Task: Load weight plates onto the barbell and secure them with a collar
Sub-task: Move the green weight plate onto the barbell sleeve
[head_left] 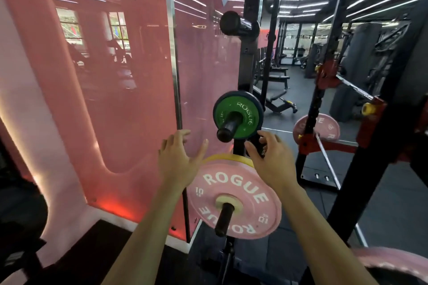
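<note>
A green ROGUE plate (245, 109) hangs on a black storage peg (228, 128) of the rack, with a darker plate rim behind it. Below, a pink ROGUE plate (240, 190) sits on a lower peg, and a yellow plate (228, 158) shows behind it. My right hand (269, 161) pinches a small black object (259, 143) at the green plate's lower right edge; what it is I cannot tell. My left hand (179, 157) hovers open, fingers spread, left of both plates and touching nothing. To the right, a barbell (353, 87) lies in red hooks with a pink plate (310, 131) near it.
A black rack upright (249, 58) carries a bare peg (231, 23) above the green plate. A glossy pink wall panel (104, 76) fills the left. Another black upright (379, 146) crosses the right. A pink plate edge (393, 261) shows at bottom right. Benches stand far back.
</note>
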Demonstrator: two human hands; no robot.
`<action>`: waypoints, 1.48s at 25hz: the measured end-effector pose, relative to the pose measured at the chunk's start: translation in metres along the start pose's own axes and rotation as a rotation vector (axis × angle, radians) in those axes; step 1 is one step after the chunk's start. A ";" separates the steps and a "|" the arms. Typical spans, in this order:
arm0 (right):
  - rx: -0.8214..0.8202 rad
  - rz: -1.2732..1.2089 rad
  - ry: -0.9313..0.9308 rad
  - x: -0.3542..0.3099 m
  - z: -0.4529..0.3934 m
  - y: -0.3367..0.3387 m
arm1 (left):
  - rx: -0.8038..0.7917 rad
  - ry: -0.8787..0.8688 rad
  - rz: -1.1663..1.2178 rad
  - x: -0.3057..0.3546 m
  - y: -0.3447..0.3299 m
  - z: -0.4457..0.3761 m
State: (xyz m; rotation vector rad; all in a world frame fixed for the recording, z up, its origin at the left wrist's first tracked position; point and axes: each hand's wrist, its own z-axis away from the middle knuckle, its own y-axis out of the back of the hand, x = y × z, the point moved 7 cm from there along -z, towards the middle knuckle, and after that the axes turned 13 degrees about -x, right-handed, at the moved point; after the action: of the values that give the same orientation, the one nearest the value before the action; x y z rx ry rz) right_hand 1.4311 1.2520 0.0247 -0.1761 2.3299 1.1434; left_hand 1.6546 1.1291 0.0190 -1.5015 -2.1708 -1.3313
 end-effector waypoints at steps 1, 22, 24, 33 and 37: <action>-0.001 0.004 -0.002 0.006 -0.012 -0.007 | -0.005 0.004 0.000 -0.008 -0.009 -0.012; 0.284 0.365 -0.375 0.060 -0.155 -0.059 | -0.146 -0.145 0.076 -0.078 -0.177 -0.202; 0.249 0.398 -0.399 0.059 -0.153 -0.062 | -0.118 -0.148 0.100 -0.073 -0.172 -0.198; 0.147 0.343 -0.338 0.059 -0.153 -0.060 | -0.242 -0.148 0.135 -0.060 -0.167 -0.195; 0.085 0.318 -0.294 0.058 -0.149 -0.057 | -0.199 -0.210 0.296 -0.062 -0.154 -0.186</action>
State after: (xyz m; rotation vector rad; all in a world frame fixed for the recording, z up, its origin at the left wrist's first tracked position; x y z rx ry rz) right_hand 1.3405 1.1082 0.0292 0.3813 2.1829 1.1255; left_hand 1.4979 0.9359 0.0042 -2.0292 -1.8689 -1.3714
